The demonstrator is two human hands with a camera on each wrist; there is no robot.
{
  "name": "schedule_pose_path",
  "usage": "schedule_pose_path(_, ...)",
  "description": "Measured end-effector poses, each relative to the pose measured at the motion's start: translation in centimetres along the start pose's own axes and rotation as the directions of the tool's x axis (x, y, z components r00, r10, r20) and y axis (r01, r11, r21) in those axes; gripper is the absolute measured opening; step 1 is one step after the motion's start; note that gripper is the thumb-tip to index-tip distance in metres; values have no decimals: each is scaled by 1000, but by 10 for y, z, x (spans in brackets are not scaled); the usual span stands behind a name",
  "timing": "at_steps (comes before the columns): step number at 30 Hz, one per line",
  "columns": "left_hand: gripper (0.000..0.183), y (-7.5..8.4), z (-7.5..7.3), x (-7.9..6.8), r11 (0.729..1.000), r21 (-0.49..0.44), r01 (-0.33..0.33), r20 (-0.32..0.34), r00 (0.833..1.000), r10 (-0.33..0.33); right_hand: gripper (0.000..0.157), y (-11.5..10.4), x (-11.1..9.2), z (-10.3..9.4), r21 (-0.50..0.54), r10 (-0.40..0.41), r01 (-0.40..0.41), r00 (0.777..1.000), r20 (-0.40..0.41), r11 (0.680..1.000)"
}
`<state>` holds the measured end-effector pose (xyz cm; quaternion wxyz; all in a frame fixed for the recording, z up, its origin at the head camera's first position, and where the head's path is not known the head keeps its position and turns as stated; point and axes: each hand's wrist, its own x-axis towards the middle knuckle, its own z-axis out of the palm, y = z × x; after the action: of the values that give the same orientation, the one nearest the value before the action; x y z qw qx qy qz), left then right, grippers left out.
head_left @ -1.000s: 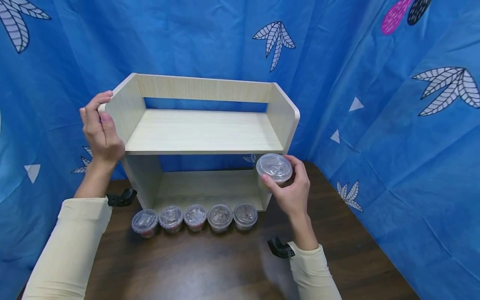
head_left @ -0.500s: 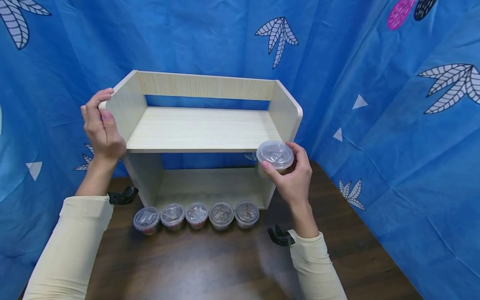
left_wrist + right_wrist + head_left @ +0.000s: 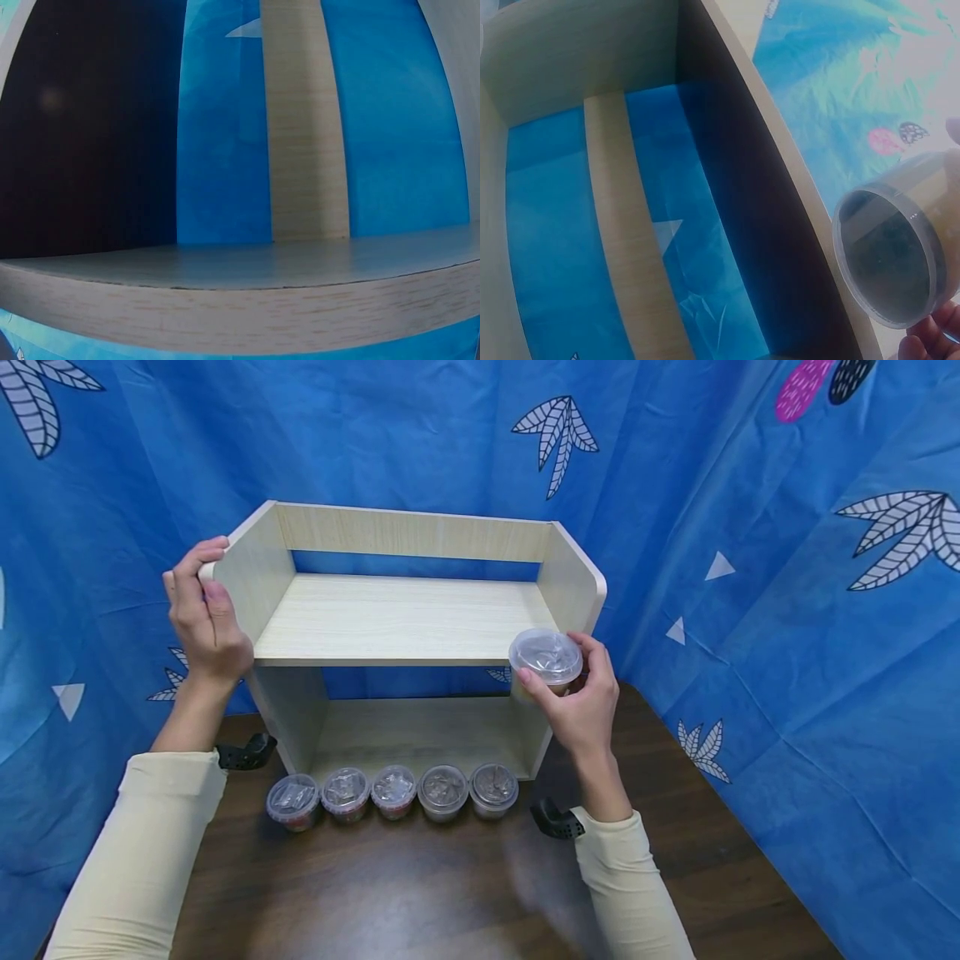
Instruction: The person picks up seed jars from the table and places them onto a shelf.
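Observation:
A pale wooden two-tier shelf stands on the dark table. My left hand grips the front edge of its left side panel, thumb on the inner face. In my right hand is a clear lidded plastic cup, held up at the right front edge of the upper board. The right wrist view shows the bottom of this cup with fingertips beside it. Its contents are hard to make out. The left wrist view shows the shelf's underside and back slat, without the hand.
Several smaller lidded cups stand in a row on the brown table, along the front of the lower board. A blue patterned cloth hangs behind the shelf and along the right side.
My right hand has raised the cup from below the upper board's front edge to about its level, then shifted slightly left. The left hand keeps its grip on the shelf's side panel.

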<state>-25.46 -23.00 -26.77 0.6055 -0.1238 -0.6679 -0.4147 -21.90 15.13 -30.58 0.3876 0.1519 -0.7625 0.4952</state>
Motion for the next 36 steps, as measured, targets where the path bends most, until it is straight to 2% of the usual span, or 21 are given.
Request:
schedule_pose_path(4, 39, 1, 0, 0, 1000, -6, 2, 0, 1000, -2, 72, 0, 3, 1, 7, 3, -3, 1000, -11, 1000)
schedule_pose_path(9, 39, 0, 0, 0, 1000, -5, -1, -2, 1000, 1, 79, -1, 4, 4, -8, -3, 3, 1000, -19, 1000)
schedule_pose_path(24, 38, -2, -1, -1, 1000, 12, -9, 5, 1000, 9, 82, -5, 8, 7, -7, -14, 14, 1000, -24, 1000)
schedule_pose_path(36, 38, -5, -2, -2, 1000, 21, -1, 7, 1000, 1, 76, -6, 14, 9, -2, -12, 12, 1000, -21, 1000)
